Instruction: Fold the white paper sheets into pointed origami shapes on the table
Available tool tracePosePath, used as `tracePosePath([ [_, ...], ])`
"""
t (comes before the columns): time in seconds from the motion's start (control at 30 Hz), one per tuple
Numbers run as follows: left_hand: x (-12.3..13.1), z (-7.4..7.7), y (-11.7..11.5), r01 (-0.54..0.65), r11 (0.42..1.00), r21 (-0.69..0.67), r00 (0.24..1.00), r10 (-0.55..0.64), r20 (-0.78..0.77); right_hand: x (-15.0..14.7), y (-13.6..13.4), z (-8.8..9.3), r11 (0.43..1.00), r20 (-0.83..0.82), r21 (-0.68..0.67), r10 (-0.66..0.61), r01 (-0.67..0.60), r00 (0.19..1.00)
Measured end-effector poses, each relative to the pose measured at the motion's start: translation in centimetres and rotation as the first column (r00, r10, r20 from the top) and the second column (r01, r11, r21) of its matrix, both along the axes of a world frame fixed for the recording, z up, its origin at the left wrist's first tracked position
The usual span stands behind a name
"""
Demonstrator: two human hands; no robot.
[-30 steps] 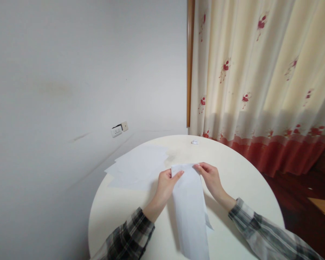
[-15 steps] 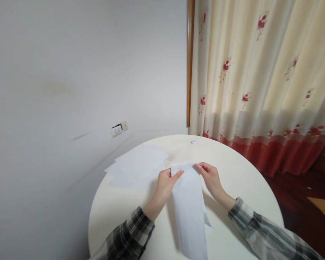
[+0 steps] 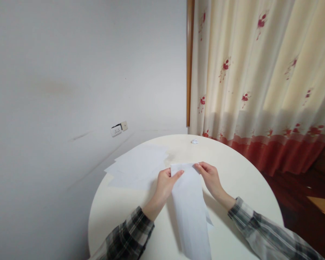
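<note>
A long folded sheet of white paper [image 3: 190,209] hangs from both hands over the round white table, its lower end running out of the bottom of the view. My left hand [image 3: 166,186] grips its upper left corner, thumb on top and fingers curled behind. At the upper right corner, my right hand [image 3: 209,177] pinches the paper between thumb and fingers. Behind the front layer a second flap shows as a small point on the right side. The fingers behind the paper are partly hidden.
Several loose white sheets [image 3: 141,162] lie overlapping at the left of the round table [image 3: 238,173]. A small crumpled paper piece [image 3: 194,141] sits near the far edge. A wall with a socket [image 3: 116,130] stands at the left, a flowered curtain [image 3: 243,72] at the right.
The lower part of the paper has swung slightly to the right, covering more of the flap behind. Both hands keep the same hold and place.
</note>
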State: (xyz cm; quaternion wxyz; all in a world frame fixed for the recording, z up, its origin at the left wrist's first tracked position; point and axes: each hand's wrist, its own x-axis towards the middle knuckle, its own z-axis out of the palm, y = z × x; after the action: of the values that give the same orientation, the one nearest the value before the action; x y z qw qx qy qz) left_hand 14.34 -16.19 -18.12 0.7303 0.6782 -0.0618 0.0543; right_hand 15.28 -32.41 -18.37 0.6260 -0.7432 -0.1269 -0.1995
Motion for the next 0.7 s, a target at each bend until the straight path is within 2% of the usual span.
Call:
tracePosePath([
  [0.23,0.09,0.01,0.06,0.026,0.997,-0.079,0.999,-0.023,0.038,0.39,-0.2,-0.19,1.0,-0.015,0.026,0.017,-0.017,1.0],
  [0.37,0.11,0.23,0.26,-0.059,0.991,-0.119,0.996,0.066,0.052,0.45,-0.2,-0.2,0.999,-0.018,0.034,0.02,-0.02,1.0],
  [0.6,0.19,0.24,0.52,-0.201,0.979,-0.035,0.971,0.204,0.127,0.09,0.28,0.16,1.0,-0.01,0.014,0.01,-0.01,1.0],
  [0.7,0.32,0.07,0.63,-0.209,0.978,-0.01,0.966,0.209,0.151,0.05,0.4,0.21,1.0,-0.014,0.004,0.018,-0.018,1.0],
])
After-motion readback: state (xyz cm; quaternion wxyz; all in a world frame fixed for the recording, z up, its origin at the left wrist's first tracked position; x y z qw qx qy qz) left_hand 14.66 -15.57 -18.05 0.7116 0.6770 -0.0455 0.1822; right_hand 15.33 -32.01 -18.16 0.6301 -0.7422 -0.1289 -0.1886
